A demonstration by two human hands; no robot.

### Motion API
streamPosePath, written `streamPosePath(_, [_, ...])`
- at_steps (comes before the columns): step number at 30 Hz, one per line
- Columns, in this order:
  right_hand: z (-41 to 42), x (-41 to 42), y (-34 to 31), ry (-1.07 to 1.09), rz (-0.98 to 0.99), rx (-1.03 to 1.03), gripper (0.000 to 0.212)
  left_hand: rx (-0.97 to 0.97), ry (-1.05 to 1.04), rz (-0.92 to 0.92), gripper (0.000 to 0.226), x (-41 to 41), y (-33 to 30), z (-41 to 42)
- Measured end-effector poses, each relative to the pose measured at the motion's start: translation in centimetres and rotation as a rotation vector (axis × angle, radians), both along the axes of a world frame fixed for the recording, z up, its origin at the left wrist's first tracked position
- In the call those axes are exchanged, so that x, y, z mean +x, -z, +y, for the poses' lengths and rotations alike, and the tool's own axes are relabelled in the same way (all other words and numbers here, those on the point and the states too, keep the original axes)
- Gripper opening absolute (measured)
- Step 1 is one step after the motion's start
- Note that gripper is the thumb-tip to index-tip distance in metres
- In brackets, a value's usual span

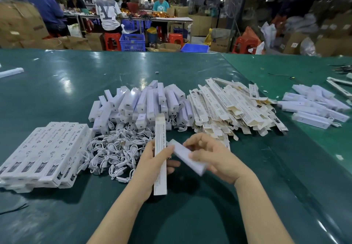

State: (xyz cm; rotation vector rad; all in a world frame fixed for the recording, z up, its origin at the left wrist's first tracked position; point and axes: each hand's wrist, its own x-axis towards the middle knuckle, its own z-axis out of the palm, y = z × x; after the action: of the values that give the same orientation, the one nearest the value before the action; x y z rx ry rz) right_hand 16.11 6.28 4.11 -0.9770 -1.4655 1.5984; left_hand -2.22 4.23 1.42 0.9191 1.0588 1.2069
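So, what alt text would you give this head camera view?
A person's left hand grips a long, narrow white printed cardboard box while the right hand holds a slim white plastic bar beside it, above a green table. Behind lie a stack of closed white boxes, a tangle of white cables, a heap of white bars and flat unfolded cartons.

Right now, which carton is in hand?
The carton gripped by the left hand, beside the lamp in the right hand; others lie in the stack or the flat pile.
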Motion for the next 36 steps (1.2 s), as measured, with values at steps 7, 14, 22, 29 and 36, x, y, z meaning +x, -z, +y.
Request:
streamPosePath(7, [0.1,-1.0,0.7,-0.04,-0.147,0.047,0.057,0.066,0.021,0.143,0.03,-0.1,0.2,0.3])
streamPosePath(14, [1.4,0.5,-0.3,0.654,0.541,0.037,0.042,0.027,0.286,0.197,0.021,-0.4,-0.1,-0.2])
streamPosePath(22, [1.6,0.4,0.0,0.723,0.399,0.153,0.046,0.037,0.388,0.247,0.036,-0.3,-0.5,-0.7])
streamPosePath(29, [1.7,1.4,0.3,0.734,0.156,0.276,0.039,0.041,0.419,0.26,0.04,-0.3,-0.8,-0.9])
streamPosePath(36, [1.6,1.7,0.3,0.698,0.07,0.265,0.027,0.024,0.446,0.27,0.025,-0.4,-0.7,-1.0])
